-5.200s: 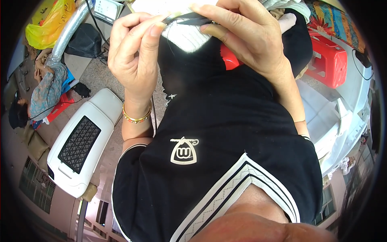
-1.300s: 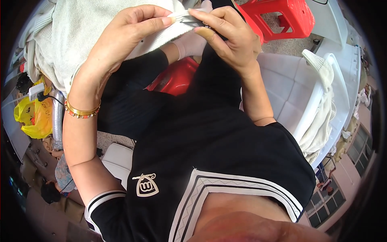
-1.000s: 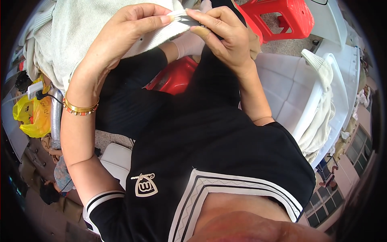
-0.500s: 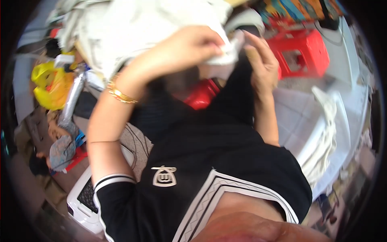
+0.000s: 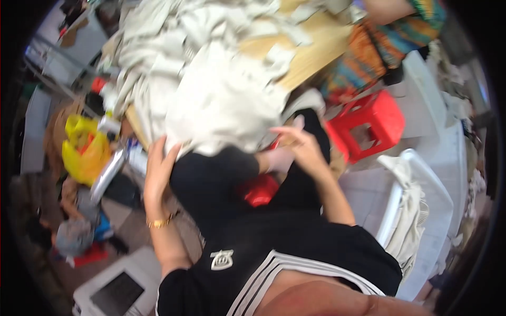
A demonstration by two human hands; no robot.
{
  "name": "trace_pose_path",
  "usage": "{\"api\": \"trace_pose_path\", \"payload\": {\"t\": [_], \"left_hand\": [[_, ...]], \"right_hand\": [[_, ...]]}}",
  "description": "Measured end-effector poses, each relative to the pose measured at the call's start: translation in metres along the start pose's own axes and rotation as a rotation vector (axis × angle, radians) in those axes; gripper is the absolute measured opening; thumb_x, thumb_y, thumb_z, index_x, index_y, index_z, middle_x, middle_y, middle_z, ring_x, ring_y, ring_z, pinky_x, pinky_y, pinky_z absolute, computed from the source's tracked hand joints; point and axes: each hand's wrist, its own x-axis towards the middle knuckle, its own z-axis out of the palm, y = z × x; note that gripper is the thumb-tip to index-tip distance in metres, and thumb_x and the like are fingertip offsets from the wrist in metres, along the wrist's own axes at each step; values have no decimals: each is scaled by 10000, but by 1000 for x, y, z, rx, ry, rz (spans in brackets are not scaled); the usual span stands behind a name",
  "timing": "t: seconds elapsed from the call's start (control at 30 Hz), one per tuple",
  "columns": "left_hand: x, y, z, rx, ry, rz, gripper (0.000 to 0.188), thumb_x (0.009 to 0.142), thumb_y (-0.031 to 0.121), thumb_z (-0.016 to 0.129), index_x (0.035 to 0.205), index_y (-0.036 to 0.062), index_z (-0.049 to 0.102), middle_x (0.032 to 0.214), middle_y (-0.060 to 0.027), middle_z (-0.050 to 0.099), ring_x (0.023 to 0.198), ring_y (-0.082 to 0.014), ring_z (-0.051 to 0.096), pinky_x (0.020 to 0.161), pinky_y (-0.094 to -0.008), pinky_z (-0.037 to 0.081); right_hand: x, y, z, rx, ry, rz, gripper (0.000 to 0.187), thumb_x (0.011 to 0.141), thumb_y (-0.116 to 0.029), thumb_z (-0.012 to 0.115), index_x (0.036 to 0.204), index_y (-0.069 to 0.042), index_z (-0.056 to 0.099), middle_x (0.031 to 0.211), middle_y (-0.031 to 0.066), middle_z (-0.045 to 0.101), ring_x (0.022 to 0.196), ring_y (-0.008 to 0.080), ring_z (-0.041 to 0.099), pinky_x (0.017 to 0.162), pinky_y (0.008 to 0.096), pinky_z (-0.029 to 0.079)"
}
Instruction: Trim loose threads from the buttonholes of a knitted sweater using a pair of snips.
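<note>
A large heap of white knit cloth (image 5: 226, 100) lies over the work surface and reaches down to my knees. My left hand (image 5: 159, 171) is open at the left of the cloth, its spread fingers at the cloth's edge beside my left knee. Over my lap on the other side, my right hand (image 5: 305, 150) is open, with its index finger stretched toward the cloth's near edge and nothing visible held. The right hand is slightly blurred. Below it shows a pale pink sock (image 5: 281, 159).
A red plastic stool (image 5: 371, 126) stands at right, near a white tub (image 5: 432, 210) with white knit cloth over its rim. Yellow plastic bags (image 5: 87, 155) lie at left. Bare tan board (image 5: 316, 50) shows at the far side, where a person in patterned clothing sits.
Both hands have come apart and drawn back; the right no longer pinches a piece of white cloth. The left has moved to the cloth's left edge. The view has shifted, showing more of the heap.
</note>
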Motion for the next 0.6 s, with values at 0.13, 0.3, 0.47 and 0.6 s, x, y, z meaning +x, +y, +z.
{"api": "trace_pose_path", "payload": {"t": [0.13,0.3,0.47,0.6], "left_hand": [[14,37,-1,-198,30,208,324,825,77,723,1126,3,630,1104,-105,574,1097,-231,559,976,-312,422],[21,143,-14,-923,-235,564,262,841,14,704,1095,4,642,1243,-78,558,1159,-172,536,1047,-298,368],[35,163,-12,-832,-124,722,693,749,86,812,1374,45,515,1466,-96,406,1157,-212,558,957,-363,476],[86,123,40,11,204,903,702,711,212,839,1341,106,547,1346,-144,536,1213,-325,525,923,-425,479]], "right_hand": [[19,-32,49,-234,-202,-317,800,789,-17,759,1505,-114,415,1340,89,523,883,128,564,786,256,487],[48,-90,68,28,-250,-287,823,816,-164,818,1517,-106,390,1313,79,543,750,101,523,676,260,474],[63,-126,18,459,39,-311,202,905,-136,737,1078,-49,679,920,-13,688,812,58,629,723,219,491],[43,-173,-2,452,140,-652,205,892,-81,737,1075,-13,677,962,23,698,826,78,629,737,222,486]]}}
